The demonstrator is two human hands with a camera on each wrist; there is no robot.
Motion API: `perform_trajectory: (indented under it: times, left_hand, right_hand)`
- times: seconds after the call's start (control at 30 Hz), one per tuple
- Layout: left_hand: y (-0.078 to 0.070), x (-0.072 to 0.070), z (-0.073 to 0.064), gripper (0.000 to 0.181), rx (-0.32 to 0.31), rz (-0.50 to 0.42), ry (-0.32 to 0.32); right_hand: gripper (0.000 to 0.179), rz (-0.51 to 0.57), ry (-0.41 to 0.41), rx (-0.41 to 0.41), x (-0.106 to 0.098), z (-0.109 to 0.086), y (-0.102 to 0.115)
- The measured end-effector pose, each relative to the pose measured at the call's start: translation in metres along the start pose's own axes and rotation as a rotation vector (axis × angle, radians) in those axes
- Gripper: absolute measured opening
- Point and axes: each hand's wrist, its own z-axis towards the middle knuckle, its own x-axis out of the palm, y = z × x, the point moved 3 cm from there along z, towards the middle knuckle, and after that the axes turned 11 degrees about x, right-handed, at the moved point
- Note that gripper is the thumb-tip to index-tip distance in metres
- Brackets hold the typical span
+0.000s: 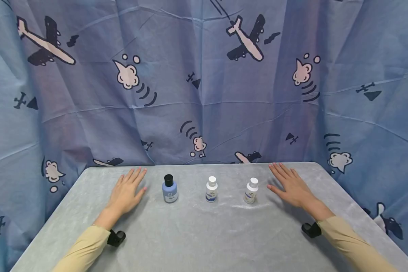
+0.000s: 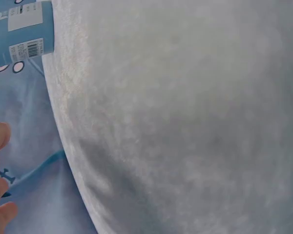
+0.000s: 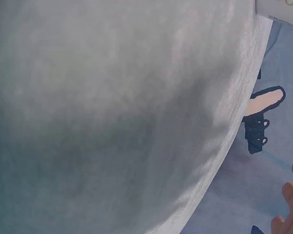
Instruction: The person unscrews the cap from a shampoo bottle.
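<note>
My left hand (image 1: 125,192) lies palm down toward the back left of the table, fingers straight and spread, holding nothing. Just right of it stands a blue bottle (image 1: 170,192) with a black cap; its label side (image 2: 24,34) shows at the top left of the left wrist view. A white bottle (image 1: 211,189) with a white cap stands upright in the middle. Another white bottle (image 1: 251,191) is nearest to my right hand (image 1: 292,187), and part of it (image 3: 283,10) shows in the right wrist view. The right hand is also flat, fingers extended, with nothing in it.
A grey cloth-covered table (image 1: 204,234) spreads out below the hands. Behind its back edge hangs a blue curtain (image 1: 176,75) printed with planes and clouds. Black wrist mounts (image 1: 116,238) sit at both tan sleeves (image 1: 85,247).
</note>
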Motion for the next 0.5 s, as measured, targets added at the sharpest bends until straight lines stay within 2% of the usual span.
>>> perform_trajectory:
  times: [0.3,0.5]
  left_hand:
    - [-0.001,-0.009,-0.001,0.057,-0.018,0.001,-0.049]
    - [0.000,-0.011,-0.003,0.053,-0.017,0.003,-0.067]
  right_hand:
    - [0.070,-0.034,-0.062,-0.017,-0.008,-0.008,0.009]
    - [0.061,-0.002,-0.155,-0.062,-0.014,-0.009,0.016]
